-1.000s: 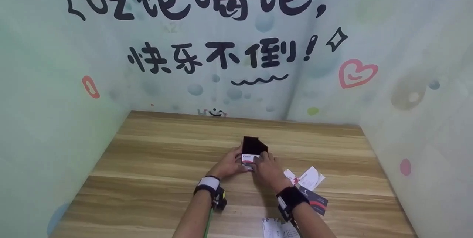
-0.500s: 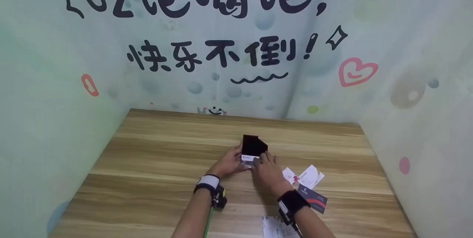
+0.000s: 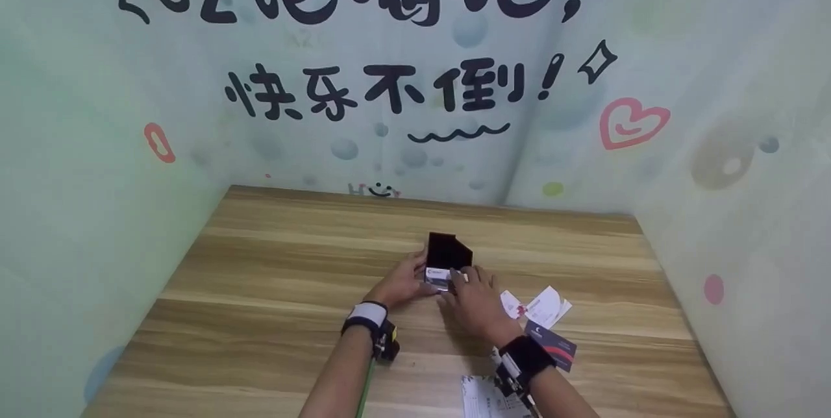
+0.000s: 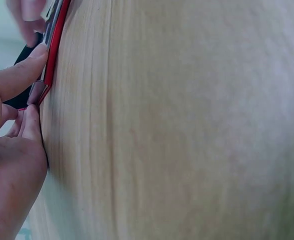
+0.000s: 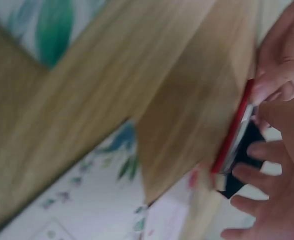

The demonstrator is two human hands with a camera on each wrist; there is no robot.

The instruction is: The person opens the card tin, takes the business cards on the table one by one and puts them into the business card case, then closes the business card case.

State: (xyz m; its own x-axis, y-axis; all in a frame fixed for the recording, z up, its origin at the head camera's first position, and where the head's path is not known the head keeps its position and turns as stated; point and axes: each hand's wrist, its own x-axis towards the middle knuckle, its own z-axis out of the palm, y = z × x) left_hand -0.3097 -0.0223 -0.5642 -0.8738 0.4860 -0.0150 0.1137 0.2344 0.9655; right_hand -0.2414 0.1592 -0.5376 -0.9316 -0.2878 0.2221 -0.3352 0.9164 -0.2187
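A small card case (image 3: 448, 252) with a black raised flap stands opened near the middle of the table. Its red edge (image 4: 57, 42) shows in the left wrist view. A white business card (image 3: 436, 273) is visible inside. My left hand (image 3: 401, 283) grips the case at its left side, with the thumb on the near end. Over the case's right side lies my right hand (image 3: 479, 304); its fingers (image 5: 254, 176) are spread and loosely bent near the cards. The right thumb is at the near end, though its exact contact is unclear.
Right of the hands lie white cards (image 3: 548, 307) and a dark grey card (image 3: 552, 344) with a red stripe. Another white card (image 3: 479, 397), with leaf print, lies at the table's front edge, partly beneath the right forearm. A printed curtain (image 3: 363, 113) borders the wooden table (image 3: 272, 262).
Less of the white card shows in the case than one second ago. My right hand has shifted slightly right, and its fingers have loosened. The left hand keeps its hold. The head view has tilted slightly.
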